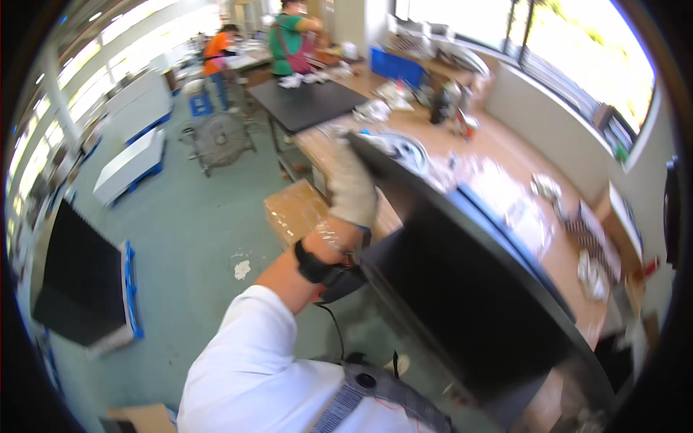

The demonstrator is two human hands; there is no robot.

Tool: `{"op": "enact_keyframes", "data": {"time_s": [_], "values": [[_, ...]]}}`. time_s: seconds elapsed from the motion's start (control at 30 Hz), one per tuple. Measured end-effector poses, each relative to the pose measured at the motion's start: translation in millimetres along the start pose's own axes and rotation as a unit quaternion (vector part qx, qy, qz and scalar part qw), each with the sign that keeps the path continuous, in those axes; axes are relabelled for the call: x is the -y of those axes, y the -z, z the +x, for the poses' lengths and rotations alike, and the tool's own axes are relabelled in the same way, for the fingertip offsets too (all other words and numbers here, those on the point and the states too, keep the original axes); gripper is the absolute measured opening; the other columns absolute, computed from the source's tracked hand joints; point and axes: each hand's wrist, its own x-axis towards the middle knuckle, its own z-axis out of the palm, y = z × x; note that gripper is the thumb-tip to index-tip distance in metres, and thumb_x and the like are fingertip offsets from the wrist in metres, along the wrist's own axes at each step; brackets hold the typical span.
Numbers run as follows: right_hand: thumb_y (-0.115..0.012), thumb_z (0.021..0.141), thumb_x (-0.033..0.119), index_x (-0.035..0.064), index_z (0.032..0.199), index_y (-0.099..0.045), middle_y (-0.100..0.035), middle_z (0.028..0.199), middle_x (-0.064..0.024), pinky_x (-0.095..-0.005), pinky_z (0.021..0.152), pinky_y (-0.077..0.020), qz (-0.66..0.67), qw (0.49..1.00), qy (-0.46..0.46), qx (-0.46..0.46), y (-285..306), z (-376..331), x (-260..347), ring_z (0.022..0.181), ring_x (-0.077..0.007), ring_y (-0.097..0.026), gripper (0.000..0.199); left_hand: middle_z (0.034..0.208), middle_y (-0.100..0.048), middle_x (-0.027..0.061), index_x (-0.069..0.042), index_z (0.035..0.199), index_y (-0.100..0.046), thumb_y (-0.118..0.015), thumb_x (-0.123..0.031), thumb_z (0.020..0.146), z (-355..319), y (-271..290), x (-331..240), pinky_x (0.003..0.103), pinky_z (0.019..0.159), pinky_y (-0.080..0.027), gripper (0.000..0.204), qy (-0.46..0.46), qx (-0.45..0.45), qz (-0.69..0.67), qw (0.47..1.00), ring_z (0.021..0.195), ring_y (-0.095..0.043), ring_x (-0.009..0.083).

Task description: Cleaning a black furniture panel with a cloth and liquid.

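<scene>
Left hand: a pale, rough cloth glove is worn on the left hand [351,189], and a black band is seen at the wrist. The fingers are wrapped over the top edge of the big black panel [462,289], so it is held tight.
Right hand: it is not seen in the picture.
Black panel: a wide, flat, smooth, dark sheet with a thin straight rim. It is held up and tilted, over the near end of the long wooden table [498,151] and in front of the body.
Sleeve: a white, soft sleeve [245,361] is seen on the left arm.
Wooden table: a long, light brown top is covered with crinkly clear plastic bags [505,195] and small bits.
Brown box: a cardboard box [296,211] wrapped in shiny tape is set on the green floor [188,238], just beside the table.
Other panel: a second flat black sheet [83,281] is leaned at the far left, on a blue and white base.
Fan: a round wire fan [220,141] is stood on the floor, well apart.
People: two people, one in an orange top [216,47] and one in a green top [289,36], are seen far off at another table.
</scene>
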Motion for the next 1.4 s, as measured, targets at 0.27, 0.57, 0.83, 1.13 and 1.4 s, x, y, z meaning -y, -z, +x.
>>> {"op": "enact_keyframes", "data": {"time_s": [0.27,0.57,0.83,1.13,1.4], "values": [[-0.059,0.084,0.030,0.0103,0.114,-0.058,-0.059,0.113,-0.0095,-0.0357,0.093,-0.0434,-0.128,0.989,-0.019,0.072,178.0,-159.6,-53.1,0.104,-0.0260,-0.055,0.036,0.095,-0.060,0.0138,-0.003,0.071,-0.054,-0.022,-0.043,0.101,-16.9,189.7,10.8,0.046,0.109,-0.028,0.060,0.183,0.372,-0.244,0.877,0.103,-0.051,0.0273],[-0.061,0.081,0.030,0.0086,0.114,-0.058,-0.059,0.108,-0.0101,-0.0350,0.088,-0.0453,0.011,0.970,-0.067,0.232,276.4,-277.4,59.8,0.100,-0.0261,-0.056,0.039,0.149,-0.035,0.0123,0.004,0.140,-0.036,-0.030,-0.035,0.102,-23.1,313.8,50.4,0.036,0.116,-0.021,0.055,0.483,0.316,-0.312,0.755,0.139,-0.030,0.0248],[-0.062,0.079,0.029,0.0070,0.113,-0.058,-0.059,0.103,-0.0106,-0.0344,0.084,-0.0471,0.084,0.901,-0.054,0.423,297.8,-344.1,111.0,0.097,-0.0261,-0.056,0.042,0.149,-0.035,0.0095,0.000,0.147,-0.026,-0.051,-0.020,0.096,-4.7,327.2,56.4,0.030,0.113,-0.025,0.060,0.421,0.507,0.186,0.729,0.137,-0.034,0.0201],[-0.064,0.075,0.029,0.0053,0.113,-0.057,-0.059,0.098,-0.0111,-0.0337,0.079,-0.0490,0.086,0.868,-0.019,0.489,307.9,-383.3,149.3,0.093,-0.0262,-0.057,0.045,0.147,-0.039,0.0143,-0.012,0.148,-0.029,-0.052,-0.050,0.088,-2.2,298.4,122.2,0.035,0.110,-0.030,0.074,0.163,0.579,0.571,0.559,0.134,-0.038,0.0322],[-0.057,0.077,0.027,0.0120,0.089,-0.060,-0.060,0.088,-0.0086,-0.0357,0.074,-0.0478,-0.075,0.860,-0.056,0.502,304.1,-329.1,200.8,0.084,-0.0242,-0.059,0.019,0.141,-0.046,0.0175,-0.006,0.142,-0.037,-0.051,-0.039,0.090,11.9,203.8,207.5,0.037,0.107,-0.033,0.064,0.104,0.538,0.517,0.657,0.128,-0.045,0.0337]]}}
